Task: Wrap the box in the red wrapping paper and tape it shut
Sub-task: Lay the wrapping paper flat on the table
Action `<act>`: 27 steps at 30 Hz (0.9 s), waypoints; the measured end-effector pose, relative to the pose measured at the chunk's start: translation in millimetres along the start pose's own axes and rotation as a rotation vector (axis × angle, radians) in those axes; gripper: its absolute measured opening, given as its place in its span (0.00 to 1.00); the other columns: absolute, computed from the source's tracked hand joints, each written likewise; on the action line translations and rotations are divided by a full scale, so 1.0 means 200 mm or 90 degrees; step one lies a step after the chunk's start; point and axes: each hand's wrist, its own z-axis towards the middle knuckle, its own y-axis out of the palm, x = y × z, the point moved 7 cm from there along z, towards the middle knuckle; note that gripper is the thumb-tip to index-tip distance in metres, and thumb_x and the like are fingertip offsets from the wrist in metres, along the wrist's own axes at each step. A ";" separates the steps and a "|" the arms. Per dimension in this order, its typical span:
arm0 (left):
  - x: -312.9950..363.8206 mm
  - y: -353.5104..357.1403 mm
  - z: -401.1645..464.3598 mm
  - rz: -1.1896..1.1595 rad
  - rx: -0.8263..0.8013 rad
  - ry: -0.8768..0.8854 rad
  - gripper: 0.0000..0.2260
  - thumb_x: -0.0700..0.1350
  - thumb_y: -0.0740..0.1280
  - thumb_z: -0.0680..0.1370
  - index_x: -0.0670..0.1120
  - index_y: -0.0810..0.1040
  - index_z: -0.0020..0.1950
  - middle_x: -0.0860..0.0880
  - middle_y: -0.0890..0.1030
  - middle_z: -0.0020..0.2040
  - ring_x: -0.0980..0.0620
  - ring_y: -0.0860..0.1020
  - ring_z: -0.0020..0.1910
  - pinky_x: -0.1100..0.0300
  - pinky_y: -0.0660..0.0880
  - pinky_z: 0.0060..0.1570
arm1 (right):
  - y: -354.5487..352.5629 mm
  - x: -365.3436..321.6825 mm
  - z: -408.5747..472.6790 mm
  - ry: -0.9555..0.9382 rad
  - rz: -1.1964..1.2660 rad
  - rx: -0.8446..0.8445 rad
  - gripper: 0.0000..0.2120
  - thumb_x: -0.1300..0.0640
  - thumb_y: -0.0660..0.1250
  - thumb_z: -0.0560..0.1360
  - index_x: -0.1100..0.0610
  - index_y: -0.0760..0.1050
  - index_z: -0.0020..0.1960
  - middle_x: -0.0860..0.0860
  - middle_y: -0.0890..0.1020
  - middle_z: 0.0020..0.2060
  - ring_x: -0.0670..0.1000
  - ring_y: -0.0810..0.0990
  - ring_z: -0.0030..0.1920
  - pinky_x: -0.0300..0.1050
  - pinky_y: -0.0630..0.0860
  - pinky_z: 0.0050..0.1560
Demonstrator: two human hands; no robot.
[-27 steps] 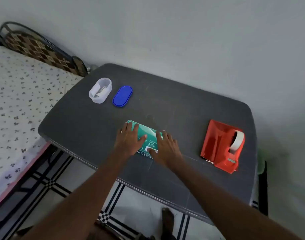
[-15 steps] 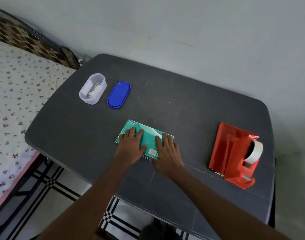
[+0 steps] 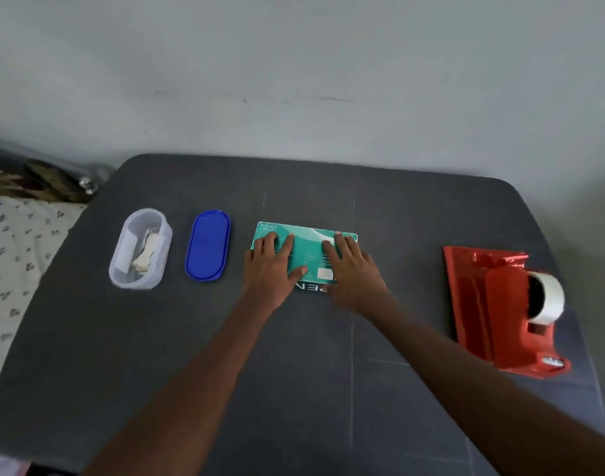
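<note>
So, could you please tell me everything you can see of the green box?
The green box is a flat, rectangular carton, seemingly cardboard, teal with pale swirls and white print. It lies flat near the middle of the dark table, long side across the view. The left hand and right hand both rest palm-down on its top, fingers spread. Nothing else touches it; no paper is around it yet.

head cam | above near table (image 3: 157, 355) edge | faces forward-down | close
</note>
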 end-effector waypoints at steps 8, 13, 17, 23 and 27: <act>-0.08 -0.01 0.19 -0.015 0.110 0.079 0.31 0.66 0.62 0.76 0.49 0.70 0.72 0.44 0.71 0.65 0.44 0.69 0.63 0.48 0.68 0.58 | 0.00 -0.03 0.16 0.085 0.011 0.043 0.45 0.41 0.71 0.73 0.57 0.51 0.79 0.60 0.54 0.80 0.63 0.52 0.79 0.62 0.58 0.77; -0.07 -0.05 0.24 0.004 0.195 0.120 0.21 0.61 0.63 0.76 0.48 0.75 0.61 0.44 0.75 0.57 0.44 0.72 0.57 0.49 0.71 0.54 | 0.05 -0.03 0.16 0.091 -0.009 0.132 0.51 0.30 0.69 0.68 0.58 0.56 0.78 0.61 0.58 0.79 0.63 0.55 0.79 0.62 0.58 0.77; -0.05 -0.05 0.29 0.003 0.251 0.192 0.17 0.57 0.64 0.75 0.45 0.73 0.54 0.45 0.75 0.53 0.46 0.73 0.52 0.51 0.71 0.53 | 0.10 -0.04 0.15 0.098 -0.011 0.218 0.51 0.23 0.55 0.67 0.59 0.58 0.77 0.62 0.59 0.79 0.63 0.55 0.79 0.64 0.58 0.77; -0.09 0.02 0.36 -0.013 0.227 0.246 0.26 0.61 0.56 0.76 0.46 0.71 0.66 0.45 0.79 0.59 0.44 0.77 0.58 0.48 0.67 0.64 | 0.17 -0.05 0.15 0.092 -0.031 0.302 0.49 0.24 0.48 0.73 0.58 0.53 0.81 0.63 0.56 0.80 0.64 0.53 0.80 0.65 0.57 0.77; -0.08 0.05 0.40 0.036 0.181 0.252 0.30 0.64 0.53 0.80 0.51 0.63 0.78 0.46 0.73 0.64 0.46 0.71 0.64 0.48 0.64 0.68 | 0.18 -0.05 0.16 0.085 -0.062 0.321 0.48 0.24 0.47 0.75 0.57 0.50 0.82 0.63 0.54 0.80 0.64 0.52 0.80 0.64 0.57 0.77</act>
